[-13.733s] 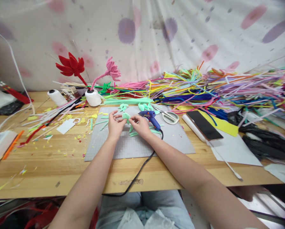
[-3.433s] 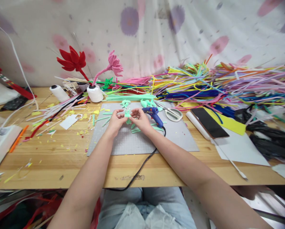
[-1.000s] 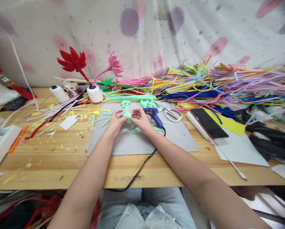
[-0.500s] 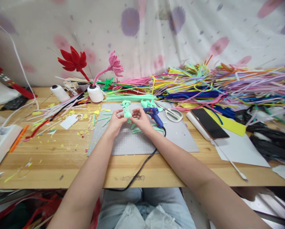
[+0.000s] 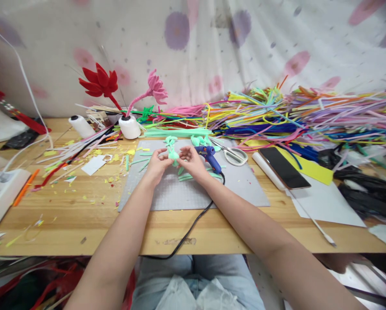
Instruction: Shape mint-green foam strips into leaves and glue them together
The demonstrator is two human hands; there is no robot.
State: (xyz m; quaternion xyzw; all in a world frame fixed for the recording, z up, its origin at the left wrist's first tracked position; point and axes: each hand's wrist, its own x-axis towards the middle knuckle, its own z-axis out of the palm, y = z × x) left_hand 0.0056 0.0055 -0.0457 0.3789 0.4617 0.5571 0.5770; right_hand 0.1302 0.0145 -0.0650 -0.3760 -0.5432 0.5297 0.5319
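A mint-green pipe-cleaner piece (image 5: pixel 172 151) stands between my two hands above the grey cutting mat (image 5: pixel 167 193). My left hand (image 5: pixel 160 165) is closed, pinching its lower left side with thumb and fingers. From the right, my right hand (image 5: pixel 191 161) pinches the same piece near its base. Just past my right hand lies a blue glue gun (image 5: pixel 210 158) with a black cord. Another mint-green shaped piece (image 5: pixel 199 140) rests behind it, beside scissors (image 5: pixel 235 156). Short green pipe-cleaner lengths (image 5: pixel 144 163) are scattered on the mat.
Bundles of coloured pipe cleaners (image 5: pixel 264 116) line the back. A red flower (image 5: pixel 101 82) and a pink flower (image 5: pixel 156 87) stand in a white spool (image 5: pixel 129 127). A phone (image 5: pixel 284 167) lies at the right, a white box (image 5: pixel 2 193) at the left, and scraps litter the wood.
Both hands keep their grip in nearly the same place. The upper part of the green piece looks slightly different in shape; the rest of the table is unchanged.
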